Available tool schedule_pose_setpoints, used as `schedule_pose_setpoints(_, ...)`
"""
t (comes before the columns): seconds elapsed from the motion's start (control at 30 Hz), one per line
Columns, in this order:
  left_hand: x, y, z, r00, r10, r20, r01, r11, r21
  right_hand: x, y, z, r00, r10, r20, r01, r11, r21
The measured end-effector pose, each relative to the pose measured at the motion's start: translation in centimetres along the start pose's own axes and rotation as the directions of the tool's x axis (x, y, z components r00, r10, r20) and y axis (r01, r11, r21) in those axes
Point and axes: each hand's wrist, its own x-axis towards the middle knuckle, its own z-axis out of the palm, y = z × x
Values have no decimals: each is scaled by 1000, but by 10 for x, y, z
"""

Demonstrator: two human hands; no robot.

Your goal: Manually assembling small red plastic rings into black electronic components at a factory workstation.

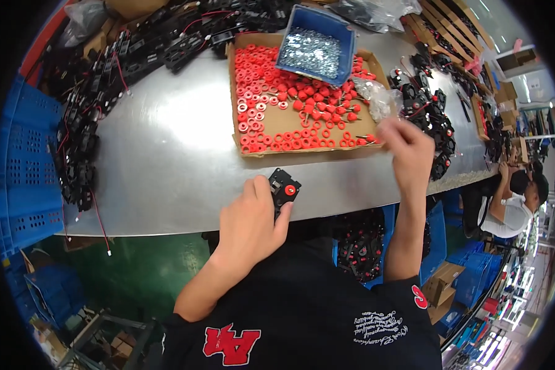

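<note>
My left hand (246, 219) grips a small black plastic housing (280, 200) with a red ring (290, 190) set in its face, just off the table's front edge. Over the right front corner of a shallow cardboard tray (314, 154) is my right hand (409, 145). Its fingers are curled together and slightly blurred; anything pinched in them does not show. Loose red rings (296, 140) lie across the tray, with a heap of red knob-like pieces (327, 102) toward its middle. A blue bin (351, 55) full of small shiny metal parts rests on the tray's back.
Black assemblies with wires line the left side (80, 148) and back of the metal table (160, 185); another black pile (438, 123) stands at right. A clear plastic bag (379, 102) lies in the tray's right side. A blue crate (31, 166) stands left. Another person (505, 200) sits far right.
</note>
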Motion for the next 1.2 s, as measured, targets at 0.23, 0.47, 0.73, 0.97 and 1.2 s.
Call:
schedule_pose_setpoints(0.23,1,-1,1,1000,-1,21,2,999,-37,-64,-28,61,809,-34,586,-45,992,119)
schedule_pose_setpoints(0.47,0,-2,5,999,33,-22,-33,999,-4,-66,-21,71,791,-19,611,-58,993,107)
schedule_pose_setpoints(0.73,0,-3,3,999,39,-28,-39,999,-2,-59,-20,68,876,67,478,-191,958,216)
schedule_pose_setpoints(0.97,0,-5,3,999,38,-15,-38,999,6,43,-54,71,754,-640,148,629,640,-441)
schedule_pose_setpoints(1.2,-2,0,3,1000,21,-2,-21,1000,11,119,-48,103,794,-285,537,602,242,-761)
